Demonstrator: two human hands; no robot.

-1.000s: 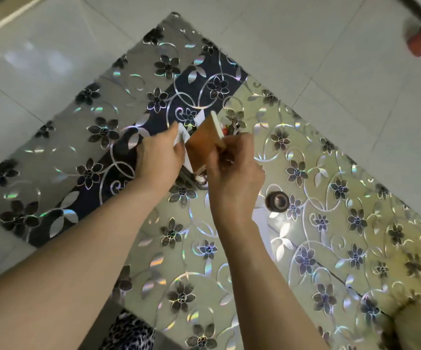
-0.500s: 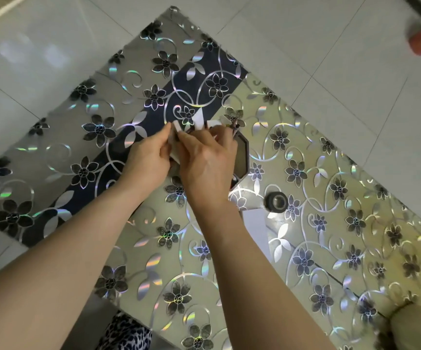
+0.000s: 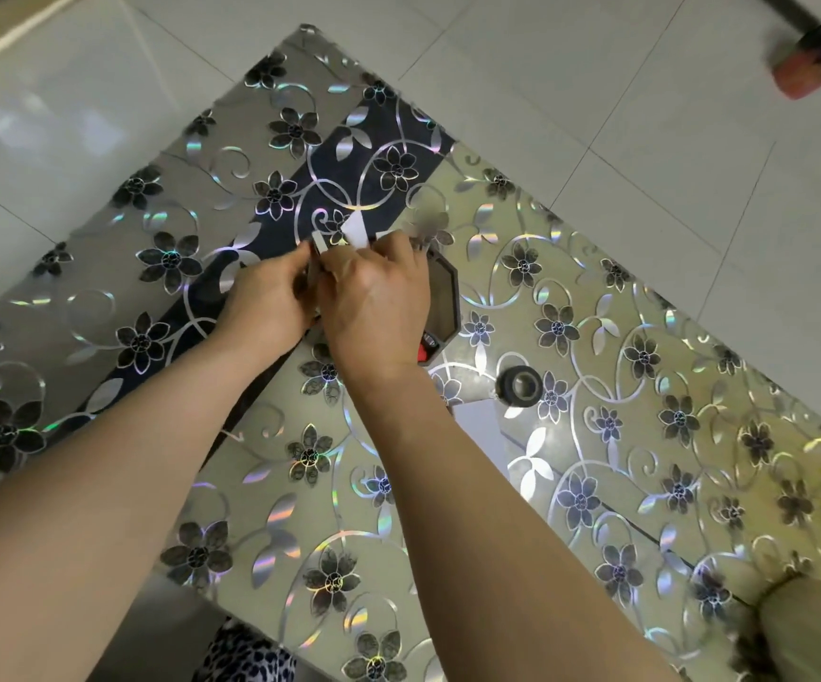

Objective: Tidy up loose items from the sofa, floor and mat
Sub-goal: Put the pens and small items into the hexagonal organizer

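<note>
Left hand (image 3: 263, 300) at mid-frame over the dark stripe of the floral glass bench (image 3: 595, 435), fingers curled and pinching the left side of a small bundle of white cards (image 3: 354, 231) from the near side. Bundle raised between both hands, white corners poking out toward the far side past the fingertips, long axis seemingly running near-to-far; how many pieces cannot be told. Right hand (image 3: 379, 307) pressed close against the left, fingers curled round the bundle's right side, covering most of it. Both hands about equally near; right one nearer what lies beyond. Just right of and partly under that hand, a dark octagonal tray (image 3: 445, 300) flat on the bench, something red (image 3: 429, 343) showing at its near edge. Likely drop spot for the bundle: a short move right and down. Farther right, a black tape roll (image 3: 520, 384) lying apart. Far right corner, a blurred orange object (image 3: 799, 76) on the tiled floor (image 3: 595, 66).
</note>
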